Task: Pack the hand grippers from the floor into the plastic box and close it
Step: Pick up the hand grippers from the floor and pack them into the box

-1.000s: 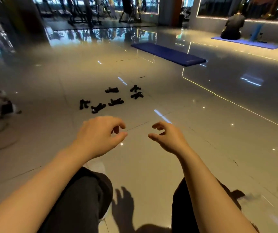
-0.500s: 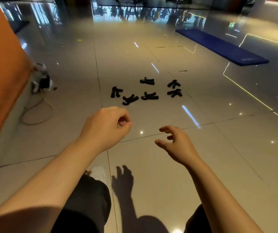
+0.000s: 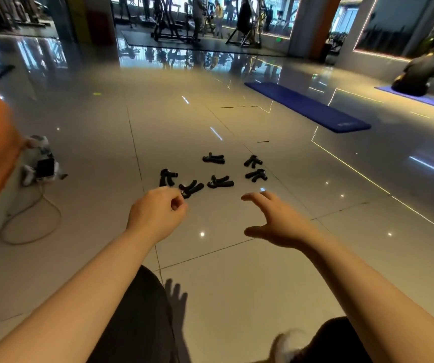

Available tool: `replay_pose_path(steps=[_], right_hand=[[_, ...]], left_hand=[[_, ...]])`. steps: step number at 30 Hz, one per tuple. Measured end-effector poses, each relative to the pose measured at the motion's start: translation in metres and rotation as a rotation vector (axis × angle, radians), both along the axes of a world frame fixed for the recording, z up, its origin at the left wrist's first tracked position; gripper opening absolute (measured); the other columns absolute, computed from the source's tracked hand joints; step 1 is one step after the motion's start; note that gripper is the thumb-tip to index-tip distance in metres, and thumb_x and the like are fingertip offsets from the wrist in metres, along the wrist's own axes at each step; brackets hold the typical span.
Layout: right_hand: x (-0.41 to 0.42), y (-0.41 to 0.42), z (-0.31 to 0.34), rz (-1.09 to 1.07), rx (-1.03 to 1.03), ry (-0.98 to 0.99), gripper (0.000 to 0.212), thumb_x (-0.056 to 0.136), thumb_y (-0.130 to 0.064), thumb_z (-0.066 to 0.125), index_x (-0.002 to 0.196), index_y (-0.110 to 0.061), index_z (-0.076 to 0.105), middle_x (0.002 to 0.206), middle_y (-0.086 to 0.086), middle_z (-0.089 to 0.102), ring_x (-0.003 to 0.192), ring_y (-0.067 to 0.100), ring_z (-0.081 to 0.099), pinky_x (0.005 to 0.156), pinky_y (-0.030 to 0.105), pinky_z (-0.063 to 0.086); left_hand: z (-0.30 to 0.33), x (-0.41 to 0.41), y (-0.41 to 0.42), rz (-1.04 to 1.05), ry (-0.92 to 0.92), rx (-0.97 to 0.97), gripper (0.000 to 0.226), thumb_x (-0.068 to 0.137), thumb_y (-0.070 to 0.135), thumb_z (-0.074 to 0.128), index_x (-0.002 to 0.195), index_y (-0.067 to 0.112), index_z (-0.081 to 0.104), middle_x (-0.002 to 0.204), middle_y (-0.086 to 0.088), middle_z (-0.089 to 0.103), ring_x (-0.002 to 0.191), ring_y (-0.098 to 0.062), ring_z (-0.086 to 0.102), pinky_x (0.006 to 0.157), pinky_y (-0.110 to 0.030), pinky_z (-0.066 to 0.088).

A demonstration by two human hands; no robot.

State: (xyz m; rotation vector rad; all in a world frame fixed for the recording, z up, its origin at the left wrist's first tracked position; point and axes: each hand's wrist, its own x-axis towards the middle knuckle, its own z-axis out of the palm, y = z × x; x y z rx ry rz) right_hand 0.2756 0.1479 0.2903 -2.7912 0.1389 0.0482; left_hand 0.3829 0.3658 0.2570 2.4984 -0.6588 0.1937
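Six black hand grippers lie scattered in a loose cluster on the glossy tiled floor (image 3: 236, 284), ahead of the person. Each is a V of two padded handles joined at a spring end. Far-left one (image 3: 168, 177); next to it one (image 3: 191, 189) just past the left knuckles; a middle one (image 3: 220, 182); one further back (image 3: 213, 158); two close together on the right (image 3: 253, 161) and (image 3: 256, 175). None touch each other as far as I can tell.

Left hand (image 3: 158, 214) held above the floor, fingers curled in, grip clenched on nothing. Right hand (image 3: 280, 222) out flat-ish, fingers spread and relaxed, grip released, thumb dropped low. Neither touches a gripper.

No plastic box shows in the view.

Blue mat (image 3: 307, 107) well beyond the cluster. A cable loop (image 3: 31, 226) on the floor at left.
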Motion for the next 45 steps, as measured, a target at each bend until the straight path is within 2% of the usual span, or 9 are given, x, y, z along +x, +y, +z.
replay_pose_path(steps=[6,9,13,16,21,31,39,42,45], right_hand=[[0.03,-0.038,-0.023,-0.062,-0.067,0.093,0.07,0.082,-0.033,0.069,0.141,-0.03,0.033,0.144,-0.002,0.035,0.126,0.017,0.041,0.102,0.028,0.039],[0.077,-0.053,-0.02,-0.111,-0.003,0.057,0.074,0.081,-0.032,0.071,0.143,-0.029,0.03,0.147,0.001,0.033,0.128,0.02,0.039,0.102,0.03,0.037],[0.145,-0.054,-0.022,-0.082,0.059,0.043,0.076,0.081,-0.033,0.071,0.144,-0.031,0.03,0.146,0.0,0.031,0.131,0.018,0.033,0.103,0.029,0.034],[0.201,-0.052,-0.032,-0.082,0.051,0.069,0.075,0.08,-0.034,0.072,0.143,-0.03,0.032,0.145,-0.001,0.033,0.13,0.018,0.034,0.104,0.029,0.033],[0.301,-0.043,-0.049,-0.071,0.014,0.183,0.075,0.078,-0.033,0.074,0.142,-0.029,0.034,0.144,0.0,0.034,0.128,0.019,0.038,0.103,0.03,0.036],[0.444,-0.047,-0.068,-0.089,-0.061,0.214,0.077,0.076,-0.029,0.076,0.141,-0.03,0.036,0.147,0.002,0.031,0.131,0.023,0.035,0.107,0.041,0.037],[0.551,-0.083,-0.187,-0.098,-0.042,0.378,0.073,0.077,-0.024,0.075,0.139,-0.03,0.037,0.141,0.001,0.035,0.124,0.021,0.041,0.1,0.035,0.043],[0.585,-0.09,-0.248,-0.06,-0.075,0.431,0.074,0.078,-0.027,0.074,0.141,-0.03,0.035,0.143,0.001,0.035,0.127,0.023,0.038,0.102,0.038,0.041],[0.612,-0.093,-0.301,-0.022,-0.139,0.489,0.074,0.082,-0.025,0.069,0.144,-0.028,0.028,0.147,0.003,0.031,0.133,0.026,0.032,0.108,0.039,0.035]], left_hand=[[-0.017,0.052,-0.031,-0.111,0.131,0.107,0.005,0.088,0.029,0.054,0.092,0.032,0.057,0.094,0.008,0.058,0.079,-0.007,0.053,0.066,-0.028,0.048],[-0.004,0.092,-0.05,-0.213,0.135,0.27,0.032,0.09,0.035,0.055,0.121,0.03,0.052,0.11,0.008,0.053,0.088,-0.009,0.051,0.067,-0.024,0.045],[0.014,0.163,-0.059,-0.213,0.084,0.357,0.052,0.089,0.046,0.055,0.137,0.031,0.041,0.131,0.005,0.048,0.113,-0.014,0.048,0.083,-0.028,0.043],[0.008,0.214,-0.049,-0.196,0.182,0.265,0.059,0.088,0.046,0.057,0.14,0.029,0.037,0.139,0.003,0.043,0.121,-0.014,0.043,0.088,-0.026,0.038],[-0.009,0.295,-0.016,-0.108,0.223,0.248,0.06,0.084,0.053,0.058,0.137,0.032,0.038,0.137,0.001,0.046,0.12,-0.019,0.046,0.096,-0.04,0.044],[-0.017,0.432,-0.012,-0.195,0.248,0.369,0.058,0.088,0.042,0.058,0.14,0.03,0.036,0.148,0.001,0.033,0.134,-0.018,0.033,0.104,-0.029,0.029],[-0.135,0.554,-0.063,-0.339,0.363,0.478,0.055,0.089,0.029,0.056,0.14,0.027,0.035,0.142,0.004,0.035,0.109,-0.012,0.042,0.087,-0.023,0.034],[-0.205,0.59,-0.07,-0.392,0.418,0.61,0.061,0.092,0.027,0.052,0.146,0.029,0.023,0.152,0.005,0.019,0.128,-0.018,0.036,0.103,-0.029,0.035],[-0.271,0.617,-0.074,-0.454,0.39,0.66,0.067,0.086,0.008,0.054,0.143,0.03,0.029,0.151,0.003,0.022,0.138,-0.021,0.027,0.111,-0.033,0.027]])
